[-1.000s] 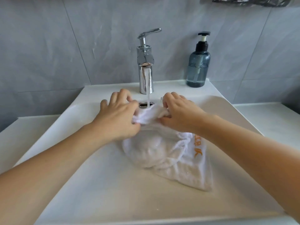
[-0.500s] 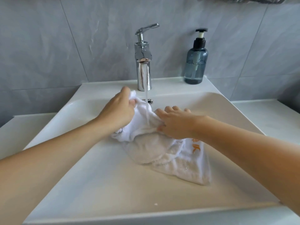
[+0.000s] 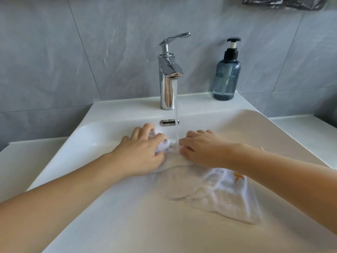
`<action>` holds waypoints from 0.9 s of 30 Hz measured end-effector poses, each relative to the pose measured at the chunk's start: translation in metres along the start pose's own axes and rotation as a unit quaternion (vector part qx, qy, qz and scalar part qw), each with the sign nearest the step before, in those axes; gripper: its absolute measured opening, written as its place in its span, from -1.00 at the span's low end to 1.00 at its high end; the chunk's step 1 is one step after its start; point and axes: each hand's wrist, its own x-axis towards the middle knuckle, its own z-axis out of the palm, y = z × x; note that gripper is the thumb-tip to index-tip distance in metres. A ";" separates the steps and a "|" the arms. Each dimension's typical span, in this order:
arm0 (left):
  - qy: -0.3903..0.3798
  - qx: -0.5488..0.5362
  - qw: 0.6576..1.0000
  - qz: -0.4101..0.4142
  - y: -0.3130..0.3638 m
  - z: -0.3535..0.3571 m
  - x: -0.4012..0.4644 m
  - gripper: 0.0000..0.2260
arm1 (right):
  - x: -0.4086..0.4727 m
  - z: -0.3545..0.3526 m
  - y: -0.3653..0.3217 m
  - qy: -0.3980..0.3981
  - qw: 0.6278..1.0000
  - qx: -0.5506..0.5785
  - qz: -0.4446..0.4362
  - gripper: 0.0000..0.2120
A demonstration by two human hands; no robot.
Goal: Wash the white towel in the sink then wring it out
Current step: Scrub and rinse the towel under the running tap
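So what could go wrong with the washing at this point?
The towel lies over the basin floor, so it may cover the drain while the faucet runs, and water could pool. The stream lands between the left hand and right hand and may splash. The soap bottle seems clear.

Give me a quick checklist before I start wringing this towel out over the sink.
1. Water running: ok, a stream falls from the faucet between the hands.
2. Towel soaked: ok, it lies wet and flat in the sink.
3. Left hand grip: ok, its fingers hold a bunched end of the towel.
4. Right hand grip: not ok, it only presses on the towel.
5. Towel gathered for twisting: not ok, most of it is spread out toward the right.
6. Soap rinsed out: cannot tell.
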 end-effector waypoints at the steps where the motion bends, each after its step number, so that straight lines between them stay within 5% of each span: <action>1: 0.060 0.053 0.997 0.008 0.000 -0.001 -0.002 -0.58 | 0.000 -0.004 0.000 -0.020 1.000 0.003 -0.003 -0.76; 3: 0.136 0.118 0.982 0.051 -0.003 -0.007 -0.001 -0.47 | -0.001 -0.015 0.003 -0.049 0.998 0.030 0.004 -0.85; 7: 0.133 0.220 0.965 0.045 -0.014 -0.020 0.002 -0.70 | -0.005 -0.024 0.011 0.004 1.000 0.004 0.026 -0.81; 10: 0.142 0.112 0.981 0.066 0.002 -0.026 -0.001 -0.63 | -0.004 -0.015 0.008 0.025 0.998 0.057 0.013 -0.89; 14: 0.055 0.046 0.995 0.072 0.009 -0.010 -0.003 -0.49 | -0.007 -0.023 0.005 -0.033 0.961 0.264 0.072 -0.75; 17: 0.006 0.082 0.996 0.031 -0.002 0.003 0.002 -0.69 | -0.011 -0.025 0.002 -0.117 0.985 0.122 0.037 -0.64; 19: 0.010 0.050 0.999 -0.001 -0.002 0.003 0.005 -0.89 | -0.011 -0.018 -0.001 -0.133 0.990 0.033 0.024 -0.75; 24: 0.079 -0.257 0.963 0.014 0.018 -0.008 0.004 -0.76 | -0.006 -0.009 0.001 -0.017 0.998 0.012 0.055 -0.96; 27: 0.073 -0.206 0.974 0.062 0.025 -0.001 -0.001 -0.80 | -0.009 -0.011 0.004 -0.041 0.998 0.037 0.030 -0.80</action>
